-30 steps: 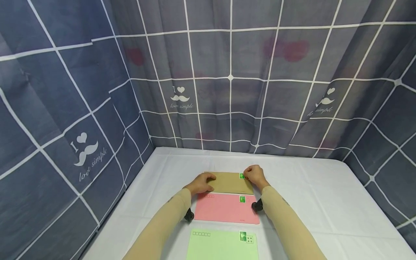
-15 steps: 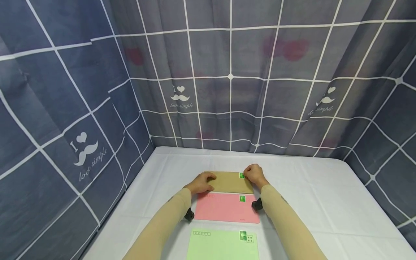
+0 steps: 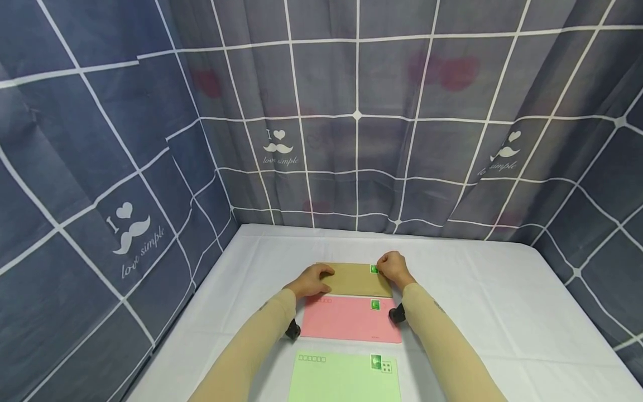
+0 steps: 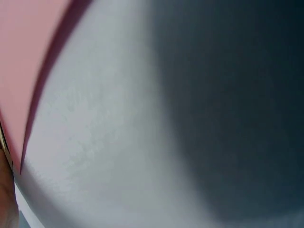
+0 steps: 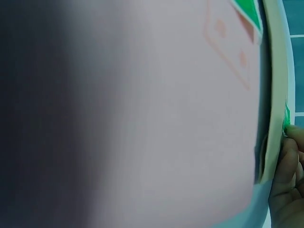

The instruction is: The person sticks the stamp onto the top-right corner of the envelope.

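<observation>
A brown envelope (image 3: 349,279) lies flat at the back of the row in the head view. My left hand (image 3: 310,281) rests on its left end, thumb and fingers spread apart over the paper. At the upper right corner, my right hand (image 3: 394,268) pinches the edge of a small green stamp (image 3: 374,269) against the envelope. In the right wrist view, thumb and fingertip of the right hand (image 5: 287,185) meet at the green stamp (image 5: 287,116). Only a sliver of the left hand (image 4: 6,199) shows in the left wrist view.
Just in front lies a pink envelope (image 3: 346,322) bearing a green stamp (image 3: 375,304). Closer still is a light green envelope (image 3: 336,382), with another stamp (image 3: 375,362). All lie on a white tablecloth (image 3: 502,312), with dark gridded curtains (image 3: 326,84) behind and at the sides.
Both hands keep their places on the brown envelope and stamp. The head view has tipped down very slightly, so everything sits a little higher in it.
</observation>
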Tool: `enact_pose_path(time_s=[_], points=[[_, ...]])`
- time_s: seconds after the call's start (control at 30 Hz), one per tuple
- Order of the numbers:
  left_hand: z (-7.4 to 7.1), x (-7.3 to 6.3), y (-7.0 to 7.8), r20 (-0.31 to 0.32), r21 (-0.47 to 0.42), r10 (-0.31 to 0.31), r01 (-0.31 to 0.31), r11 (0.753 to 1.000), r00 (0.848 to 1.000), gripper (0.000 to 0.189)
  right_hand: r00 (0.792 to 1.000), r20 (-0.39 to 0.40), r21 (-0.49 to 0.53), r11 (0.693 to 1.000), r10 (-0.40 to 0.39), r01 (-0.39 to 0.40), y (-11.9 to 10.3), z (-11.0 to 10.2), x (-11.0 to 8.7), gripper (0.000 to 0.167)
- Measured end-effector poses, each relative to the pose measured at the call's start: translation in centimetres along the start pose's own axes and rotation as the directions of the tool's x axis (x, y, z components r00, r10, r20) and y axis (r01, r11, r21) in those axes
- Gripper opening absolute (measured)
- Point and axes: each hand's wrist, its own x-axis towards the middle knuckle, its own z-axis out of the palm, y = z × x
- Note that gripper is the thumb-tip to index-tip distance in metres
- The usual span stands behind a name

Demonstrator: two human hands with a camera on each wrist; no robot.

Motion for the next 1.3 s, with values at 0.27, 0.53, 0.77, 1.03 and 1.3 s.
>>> enact_pose_path(time_s=[0.27, 0.53, 0.77, 1.03, 1.3], points=[[0.2, 0.4, -0.2, 0.010, -0.027, -0.033, 0.033, 0.999, 0.999, 0.047, 1.000, -0.015, -0.026, 1.000, 0.000, -0.001, -0.1, 0.1, 0.1, 0.008], [0.4, 0.4, -0.3, 0.006, -0.020, -0.043, 0.043, 0.999, 0.999, 0.047, 1.000, -0.026, -0.056, 0.998, 0.000, -0.002, -0.1, 0.4, 0.0, 0.008], [0.1, 0.2, 0.1, 0.013, -0.030, -0.041, 0.042, 0.999, 0.999, 0.048, 1.000, -0.025, -0.046, 0.999, 0.002, -0.003, -0.4, 0.2, -0.2, 0.008], [0.1, 0.5, 0.0, 0.014, -0.038, -0.054, 0.055, 0.998, 0.998, 0.048, 1.000, -0.022, -0.012, 1.000, -0.014, 0.014, 0.2, 0.0, 0.1, 0.008], [0.0, 0.3, 0.1, 0.014, -0.041, -0.053, 0.053, 0.998, 0.999, 0.047, 1.000, 0.018, 0.134, 0.991, 0.020, -0.023, 0.7, -0.2, 0.1, 0.010]])
